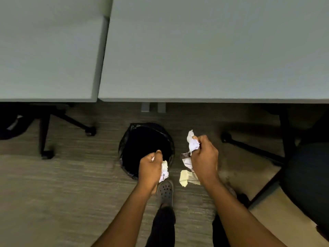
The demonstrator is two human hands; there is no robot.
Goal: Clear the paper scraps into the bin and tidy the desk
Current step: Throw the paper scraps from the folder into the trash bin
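left hand [150, 168] clenches a white wad [164, 171] over the bin [124, 145], ready to drop | right hand [204, 157] grips more scraps [193, 144] beside it, waiting its turn

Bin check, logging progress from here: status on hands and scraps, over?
Left hand grips crumpled white paper over the bin. Right hand grips more scraps beside it. Nothing blocking the bin mouth.

- Your tabletop [213, 50] looks smooth and matt, a pale laminate.
- The bin [142, 139] wears a glossy, wrinkled black plastic liner.
- The paper scraps [193, 144] you hold are crumpled white paper.
- The floor [62, 184] is rough, ribbed carpet.
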